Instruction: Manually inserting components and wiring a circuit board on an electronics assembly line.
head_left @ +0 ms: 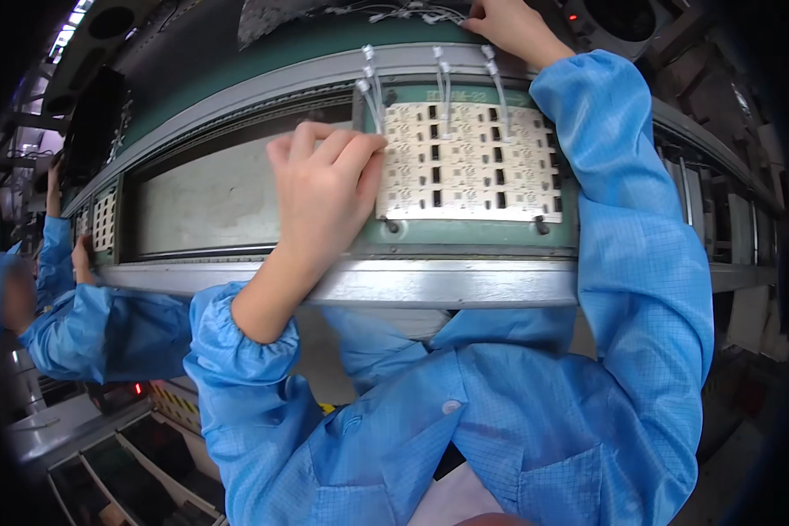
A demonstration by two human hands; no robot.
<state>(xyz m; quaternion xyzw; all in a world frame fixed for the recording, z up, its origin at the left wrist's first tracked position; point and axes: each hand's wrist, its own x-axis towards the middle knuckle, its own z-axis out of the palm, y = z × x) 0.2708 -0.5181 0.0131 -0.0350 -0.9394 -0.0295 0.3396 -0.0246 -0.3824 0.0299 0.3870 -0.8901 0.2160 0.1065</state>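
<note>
A cream circuit board panel [465, 162] with rows of black components lies on a green carrier plate [465, 235] in front of me. My left hand [324, 180] is closed at the panel's left edge. Its thumb and fingertips meet near the lower end of a white cable [373, 101]; whether they grip it is hidden. More white cables [444, 83] rise from the panel's top, their connectors lying over the metal rail. At the far side, my right hand [513, 28] has its fingers drawn together beside loose white cables [416, 13]; anything between them is too small to make out.
Metal rails [447, 282] run along the near and far sides of the line. Left of the carrier is a recessed grey section [210, 197]. At far left, a co-worker in blue [105, 329] handles another panel [104, 219]. A dark round device [621, 17] stands at the far right.
</note>
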